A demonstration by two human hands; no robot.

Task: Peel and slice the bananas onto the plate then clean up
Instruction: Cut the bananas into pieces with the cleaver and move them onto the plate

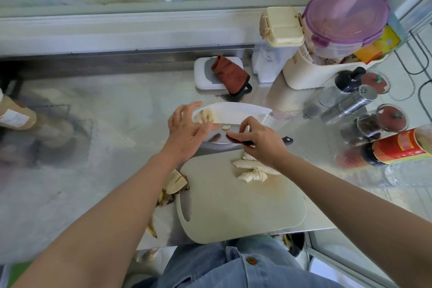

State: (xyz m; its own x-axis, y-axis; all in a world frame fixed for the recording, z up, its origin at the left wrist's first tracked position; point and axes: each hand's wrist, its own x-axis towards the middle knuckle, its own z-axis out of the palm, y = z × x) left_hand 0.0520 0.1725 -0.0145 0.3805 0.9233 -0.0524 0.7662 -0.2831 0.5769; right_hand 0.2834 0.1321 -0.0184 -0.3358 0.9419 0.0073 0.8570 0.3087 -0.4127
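Gripping a black-handled steel kitchen knife (288,140) with fingers curled round the handle, the right hand (259,141) holds the blade flat and low, just in front of a white oblong ribbed plate (236,113). The left hand (187,134) is spread, its fingers straight and loosely apart. They reach the plate's left end and the thumb lies over the blade; whether this hand holds the plate cannot be told. A few pale banana slices (207,116) lie heaped at the plate's left end, and one more slice sits at the plate's near edge, between the two hands.

Nearer the person, a beige plastic cutting board (233,208) lies on the shiny steel bench (112,124). Uncut, peeled banana pieces (252,172) rest at its far right, partly under the right wrist. Yellow-brown banana peels (175,183) lie on the bench, touching the board's left edge.

Beyond the plate, a rust-red cloth (230,76) is draped over a flat white device, and lidded tubs and spice jars crowd the right end.
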